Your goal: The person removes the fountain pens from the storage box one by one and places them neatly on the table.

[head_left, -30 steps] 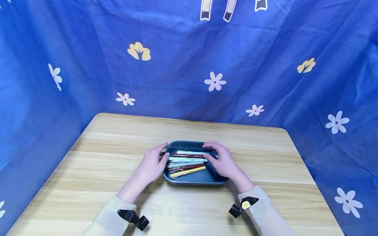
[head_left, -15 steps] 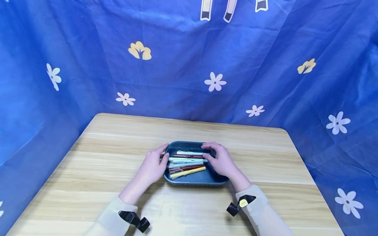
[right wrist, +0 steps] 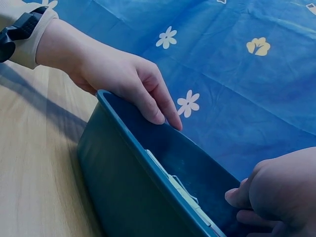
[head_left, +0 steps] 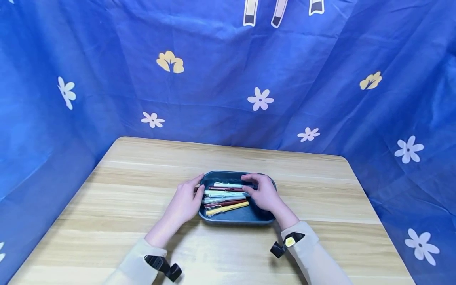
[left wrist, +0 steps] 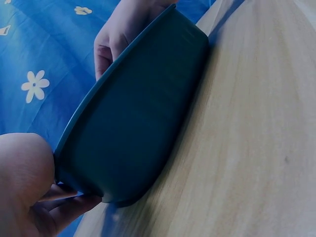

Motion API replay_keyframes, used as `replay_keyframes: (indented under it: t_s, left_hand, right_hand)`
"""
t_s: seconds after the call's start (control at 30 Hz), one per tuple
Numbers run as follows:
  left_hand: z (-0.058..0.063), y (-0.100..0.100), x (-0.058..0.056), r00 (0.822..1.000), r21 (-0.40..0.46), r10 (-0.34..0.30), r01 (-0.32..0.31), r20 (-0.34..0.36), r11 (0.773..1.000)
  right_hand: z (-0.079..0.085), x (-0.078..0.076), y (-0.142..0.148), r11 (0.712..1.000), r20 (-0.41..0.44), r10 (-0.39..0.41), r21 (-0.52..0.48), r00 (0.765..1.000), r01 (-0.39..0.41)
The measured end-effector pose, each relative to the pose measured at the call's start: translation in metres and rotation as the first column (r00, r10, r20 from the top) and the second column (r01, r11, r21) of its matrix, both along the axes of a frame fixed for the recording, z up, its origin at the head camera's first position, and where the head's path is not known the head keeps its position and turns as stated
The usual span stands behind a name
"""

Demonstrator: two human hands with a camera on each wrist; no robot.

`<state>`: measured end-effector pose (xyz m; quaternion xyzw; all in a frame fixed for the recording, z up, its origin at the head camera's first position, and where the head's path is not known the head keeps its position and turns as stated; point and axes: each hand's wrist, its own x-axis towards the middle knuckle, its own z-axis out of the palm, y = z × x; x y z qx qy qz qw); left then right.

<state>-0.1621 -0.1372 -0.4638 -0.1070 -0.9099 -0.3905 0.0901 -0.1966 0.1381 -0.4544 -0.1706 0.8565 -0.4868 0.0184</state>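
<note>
A dark teal plastic storage box [head_left: 235, 219] stands on the table, with several capped pens with wire clips lying inside. Among them are a yellow pen [head_left: 227, 208] at the front, a pale mint pen [head_left: 222, 193], dark red pens [head_left: 224, 204] and a white pen [head_left: 228, 185] at the back. My left hand [head_left: 186, 200] grips the box's left end, thumb at the rim and fingers against the outer wall [left wrist: 123, 138]. Over the right part of the box, my right hand [head_left: 265, 194] reaches in, thumb and index finger apart near the pens' right ends. Its lower fingers are partly hidden.
The wood-grain table [head_left: 142, 170] extends on all sides of the box. A blue curtain [head_left: 213, 71] with flower prints hangs behind the table and along both sides. Each sleeve carries a black wrist camera [head_left: 281, 248].
My right hand has shifted slightly left and inward over the pens, uncovering more of the box's right rim. My left hand stays at the left end, and the pens lie as before.
</note>
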Motion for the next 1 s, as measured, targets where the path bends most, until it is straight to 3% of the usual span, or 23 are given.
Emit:
replay_keyframes:
  t_s: [0.2, 0.57, 0.83, 1.0]
  left_hand:
    - [0.000, 0.000, 0.000, 1.000, 0.002, 0.002, -0.002, 0.005, 1.000]
    - [0.002, -0.001, -0.002, 1.000, 0.000, 0.009, -0.009, 0.012, 1.000]
    - [0.004, -0.001, -0.002, 1.000, 0.005, 0.005, -0.005, 0.020, 1.000]
    - [0.003, -0.001, -0.002, 1.000, 0.004, 0.007, -0.007, 0.016, 1.000]
  right_hand:
    - [0.001, -0.002, -0.002, 1.000, 0.037, -0.005, 0.017, 0.999, 0.005]
    - [-0.001, -0.007, -0.007, 0.989, 0.052, -0.013, 0.146, 0.999, 0.005]
    - [-0.003, -0.011, -0.010, 0.951, -0.008, 0.056, 0.303, 0.998, -0.051]
    - [-0.002, -0.010, -0.012, 0.936, -0.025, 0.084, 0.346, 0.996, -0.071]
